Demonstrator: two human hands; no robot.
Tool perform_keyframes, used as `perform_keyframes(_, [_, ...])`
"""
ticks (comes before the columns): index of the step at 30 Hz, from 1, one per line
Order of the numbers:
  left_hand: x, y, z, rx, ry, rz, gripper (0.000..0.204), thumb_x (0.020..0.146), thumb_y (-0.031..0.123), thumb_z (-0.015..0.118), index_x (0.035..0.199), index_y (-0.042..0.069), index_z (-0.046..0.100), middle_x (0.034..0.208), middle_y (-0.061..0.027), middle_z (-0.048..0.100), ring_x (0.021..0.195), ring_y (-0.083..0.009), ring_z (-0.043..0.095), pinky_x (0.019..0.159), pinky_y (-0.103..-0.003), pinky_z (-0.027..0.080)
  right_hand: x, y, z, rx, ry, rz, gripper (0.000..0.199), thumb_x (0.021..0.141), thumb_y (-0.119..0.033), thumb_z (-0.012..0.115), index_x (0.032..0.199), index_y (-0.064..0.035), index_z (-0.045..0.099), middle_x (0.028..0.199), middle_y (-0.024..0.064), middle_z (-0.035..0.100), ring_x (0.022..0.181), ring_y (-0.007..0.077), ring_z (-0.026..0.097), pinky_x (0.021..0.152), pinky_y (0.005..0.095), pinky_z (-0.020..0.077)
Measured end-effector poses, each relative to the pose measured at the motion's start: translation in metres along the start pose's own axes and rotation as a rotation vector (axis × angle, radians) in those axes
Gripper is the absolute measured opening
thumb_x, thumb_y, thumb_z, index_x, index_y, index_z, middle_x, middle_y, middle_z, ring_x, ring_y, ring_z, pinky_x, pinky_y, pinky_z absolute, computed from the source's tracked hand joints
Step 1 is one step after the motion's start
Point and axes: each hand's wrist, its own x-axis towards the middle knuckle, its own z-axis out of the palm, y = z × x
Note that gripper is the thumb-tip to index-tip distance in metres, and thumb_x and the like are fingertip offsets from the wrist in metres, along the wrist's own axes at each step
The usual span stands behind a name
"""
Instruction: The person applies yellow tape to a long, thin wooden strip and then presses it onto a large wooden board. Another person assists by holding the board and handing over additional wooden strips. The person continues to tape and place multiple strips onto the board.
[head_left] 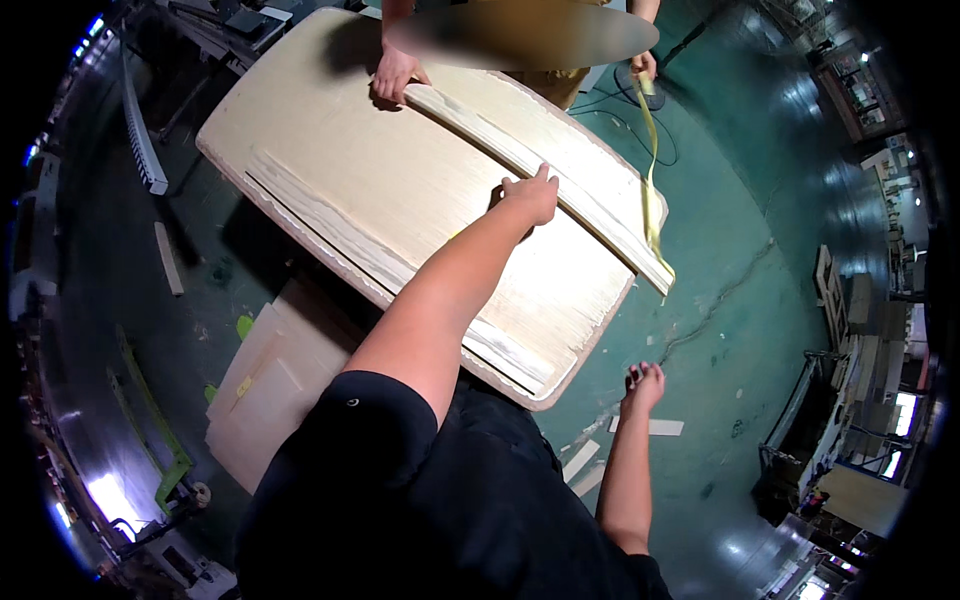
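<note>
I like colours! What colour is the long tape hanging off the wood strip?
Yellow. The tape shows best in the head view, draped over the pale wood strip.

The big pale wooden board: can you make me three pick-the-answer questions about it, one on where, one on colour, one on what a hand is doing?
1. Where does the long pale wooden strip lie?
A. on the big pale wooden board
B. on the floor
C. in a box

2. What colour is the floor?
A. red
B. green
C. white

3. The person's right hand is
A. holding a hammer
B. gripping the strip
C. empty

A: the strip rests across the board, under the left hand.
B: the floor shows dark green.
C: it hangs over the floor, holding nothing.
</note>
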Motion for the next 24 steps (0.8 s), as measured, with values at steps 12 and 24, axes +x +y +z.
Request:
perform_keyframes(12, [-0.166,-0.056,0.122,-1.183,0.247,0.367,0.029,0.109,0.028,0.058,0.102,0.002,0.068,0.082,-0.0093,0.065,0.078,-0.0157,0.061,0.076,-0.035,0.052,-0.223,0.01,0.148,-1.386,-0.796,-1.232,0.098,0.073,-0.031,0.089,0.156,-0.0069,0.043,0.142,0.0233,0.056,0.133,0.045,0.052,0.111,0.0556,0.0411])
perform_keyframes(24, [-0.324,-0.121,0.224,-1.89,-0.246,-0.129,0.026,0.106,0.021,0.051,0.124,0.003,0.06,0.077,-0.0044,0.061,0.061,-0.0145,0.06,0.071,-0.037,0.062,-0.195,-0.024,0.14,-1.398,-1.21,-1.082,0.076,0.081,-0.029,0.084,0.141,0.0013,0.049,0.119,0.0244,0.06,0.111,0.0443,0.061,0.096,0.0507,0.0528])
